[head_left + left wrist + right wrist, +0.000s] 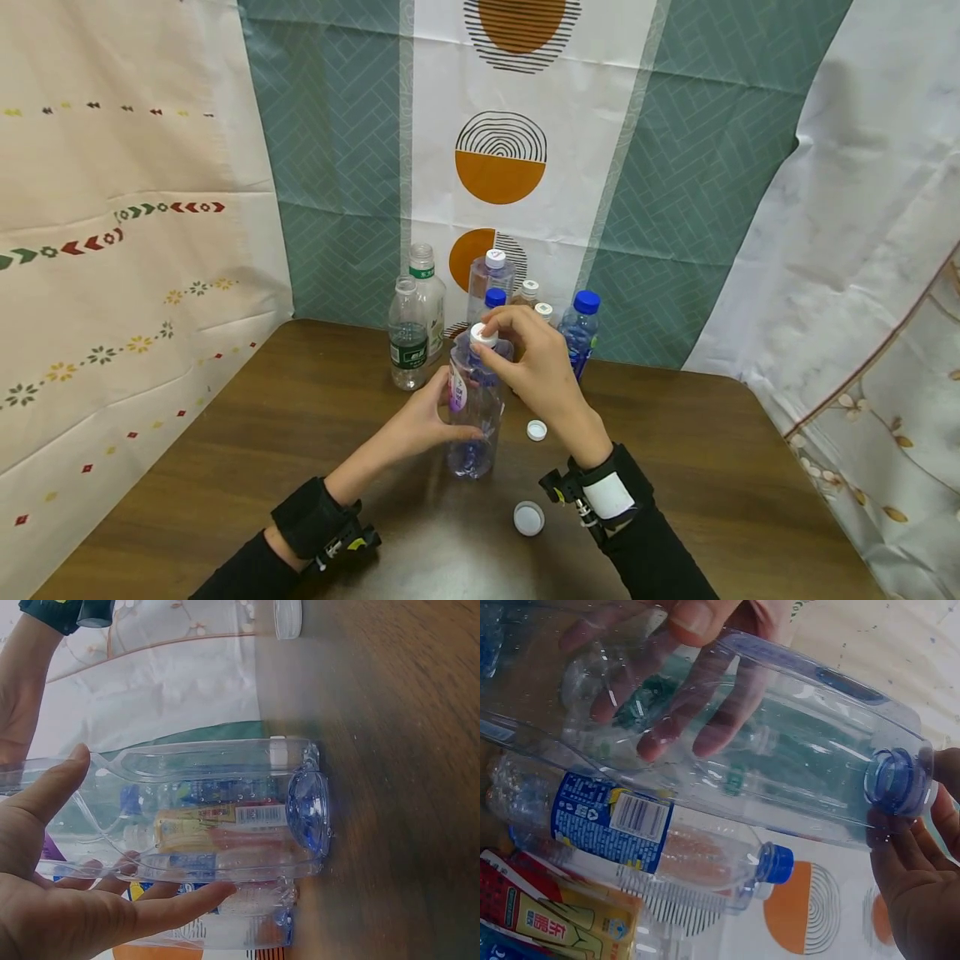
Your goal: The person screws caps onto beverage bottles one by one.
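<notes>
A large clear plastic bottle [480,408] with a bluish tint and a purple-and-white label stands upright, its base at the table top. My left hand [420,421] grips the bottle's body, thumb on the near side and fingers round the other side. At the top, my right hand [543,367] pinches a white cap [482,335] over the mouth between thumb and fingers. The right wrist view shows the bluish neck [896,784] with the right fingers close around it. Through the clear wall, the left fingers [724,724] are visible.
Two white caps, one nearer [528,518] and one farther [536,431], lie on the wooden table [675,500]. Uncapped bottles, one green-labelled [407,333] and one whitish [435,300], stand back left. Several capped bottles, including a blue-capped one [581,333], stand before the hanging cloth [337,167].
</notes>
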`<act>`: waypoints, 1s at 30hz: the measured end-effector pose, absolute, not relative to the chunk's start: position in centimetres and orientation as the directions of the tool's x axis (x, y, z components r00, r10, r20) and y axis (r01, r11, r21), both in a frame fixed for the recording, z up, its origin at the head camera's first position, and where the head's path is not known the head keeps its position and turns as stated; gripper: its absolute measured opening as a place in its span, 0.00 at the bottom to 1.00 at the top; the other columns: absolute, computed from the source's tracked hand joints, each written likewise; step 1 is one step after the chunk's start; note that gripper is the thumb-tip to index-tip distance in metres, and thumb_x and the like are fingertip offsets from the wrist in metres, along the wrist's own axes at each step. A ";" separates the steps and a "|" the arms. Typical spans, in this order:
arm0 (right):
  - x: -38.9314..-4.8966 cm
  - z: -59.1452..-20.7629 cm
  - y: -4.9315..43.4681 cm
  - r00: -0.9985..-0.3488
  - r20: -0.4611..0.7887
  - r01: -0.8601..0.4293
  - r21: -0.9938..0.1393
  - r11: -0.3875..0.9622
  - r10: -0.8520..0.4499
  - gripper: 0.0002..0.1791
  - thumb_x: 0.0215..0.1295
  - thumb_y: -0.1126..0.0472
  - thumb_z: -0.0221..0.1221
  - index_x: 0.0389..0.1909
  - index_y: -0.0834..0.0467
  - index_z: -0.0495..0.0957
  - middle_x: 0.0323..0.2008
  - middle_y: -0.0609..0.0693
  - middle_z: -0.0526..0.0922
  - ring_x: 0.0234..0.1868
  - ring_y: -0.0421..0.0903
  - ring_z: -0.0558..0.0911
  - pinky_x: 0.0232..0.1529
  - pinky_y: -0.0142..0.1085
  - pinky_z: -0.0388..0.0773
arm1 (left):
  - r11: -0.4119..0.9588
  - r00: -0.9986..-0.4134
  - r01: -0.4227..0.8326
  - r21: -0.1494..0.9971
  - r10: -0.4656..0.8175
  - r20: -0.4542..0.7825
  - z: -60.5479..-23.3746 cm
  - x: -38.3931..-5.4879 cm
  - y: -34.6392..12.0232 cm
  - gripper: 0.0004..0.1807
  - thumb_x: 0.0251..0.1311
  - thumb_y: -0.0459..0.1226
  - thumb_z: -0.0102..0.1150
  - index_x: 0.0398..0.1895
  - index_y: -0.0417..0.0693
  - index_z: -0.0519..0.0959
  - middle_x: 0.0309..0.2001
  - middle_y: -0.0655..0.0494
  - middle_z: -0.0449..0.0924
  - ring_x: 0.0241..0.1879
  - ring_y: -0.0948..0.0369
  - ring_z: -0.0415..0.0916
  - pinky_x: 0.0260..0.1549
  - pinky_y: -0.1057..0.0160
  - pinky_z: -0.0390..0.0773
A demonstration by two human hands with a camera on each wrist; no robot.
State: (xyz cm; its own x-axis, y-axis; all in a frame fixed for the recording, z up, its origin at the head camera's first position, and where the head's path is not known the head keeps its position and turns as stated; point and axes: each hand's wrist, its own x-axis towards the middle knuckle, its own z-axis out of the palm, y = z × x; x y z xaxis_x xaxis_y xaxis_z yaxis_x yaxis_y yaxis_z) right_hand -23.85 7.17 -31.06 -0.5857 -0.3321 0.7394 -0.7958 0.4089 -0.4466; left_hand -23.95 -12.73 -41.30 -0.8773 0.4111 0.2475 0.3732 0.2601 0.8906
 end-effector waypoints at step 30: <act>-25.5 -23.4 8.5 -0.414 0.312 -0.909 -0.094 0.406 -0.855 0.14 0.64 0.64 0.69 0.50 0.60 0.86 0.46 0.52 0.88 0.45 0.47 0.87 0.45 0.36 0.85 | 0.239 -0.874 0.364 0.900 0.423 0.240 -41.4 -24.2 -12.7 0.51 0.51 0.38 0.80 0.74 0.47 0.56 0.67 0.45 0.67 0.69 0.42 0.67 0.65 0.42 0.71</act>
State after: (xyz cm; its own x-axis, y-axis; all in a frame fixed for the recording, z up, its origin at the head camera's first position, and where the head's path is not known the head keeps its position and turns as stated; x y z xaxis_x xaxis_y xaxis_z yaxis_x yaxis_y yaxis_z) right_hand -25.49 8.46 -23.42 -0.4145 -0.8549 0.3121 -0.9089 0.4063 -0.0941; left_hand -24.20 -12.71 -41.38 -0.8737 0.4229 0.2403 0.3635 0.2393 0.9003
